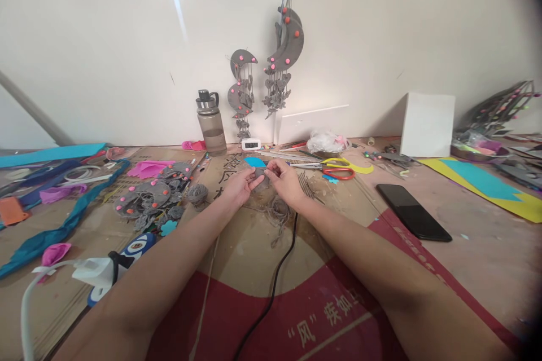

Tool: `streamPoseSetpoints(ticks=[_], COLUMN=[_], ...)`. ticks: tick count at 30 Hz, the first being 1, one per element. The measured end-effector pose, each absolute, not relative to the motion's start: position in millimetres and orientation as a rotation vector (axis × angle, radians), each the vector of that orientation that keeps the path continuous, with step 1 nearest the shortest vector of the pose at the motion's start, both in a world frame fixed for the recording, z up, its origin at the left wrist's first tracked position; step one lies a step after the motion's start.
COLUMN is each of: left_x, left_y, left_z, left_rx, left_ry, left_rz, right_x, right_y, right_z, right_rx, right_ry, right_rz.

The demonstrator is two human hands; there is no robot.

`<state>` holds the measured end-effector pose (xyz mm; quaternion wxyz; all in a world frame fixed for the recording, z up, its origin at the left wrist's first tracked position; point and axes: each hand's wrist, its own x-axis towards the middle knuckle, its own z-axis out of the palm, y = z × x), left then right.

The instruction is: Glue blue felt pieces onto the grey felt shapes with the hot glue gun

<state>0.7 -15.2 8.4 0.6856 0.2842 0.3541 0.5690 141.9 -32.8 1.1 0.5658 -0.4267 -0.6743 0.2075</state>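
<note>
My left hand (242, 185) and my right hand (284, 181) meet over the cardboard in the middle. Their fingers pinch a small grey piece (261, 172), apparently felt, from both sides; its shape is partly hidden by the fingertips. Just behind it shows a bright blue piece (254, 162). Below the right hand lies a loose tangle of grey yarn (278, 211). A wound ball of grey yarn (197, 194) sits to the left of my left hand. Scissors with red and yellow handles (339, 171) rest to the right of my right hand.
Grey moon ornaments (292, 39) hang on the white wall. A water bottle (210, 127) and small digital clock (251, 145) stand at the back. Decorated grey pieces (144, 198) and a power strip (141, 245) lie left, a phone (412, 211) right. A black cable (277, 271) crosses the front.
</note>
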Motion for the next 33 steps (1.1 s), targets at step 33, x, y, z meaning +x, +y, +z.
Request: streamPoseSetpoints(ticks=[33], left_x=[-3.9], left_y=[-11.5], left_z=[3.4], left_rx=[0.960], left_ry=[0.843], left_rz=[1.332], right_x=[145.4], right_y=[-31.3], right_z=[-6.0], right_rx=[-1.142], right_ry=[-1.723], right_rz=[0.162])
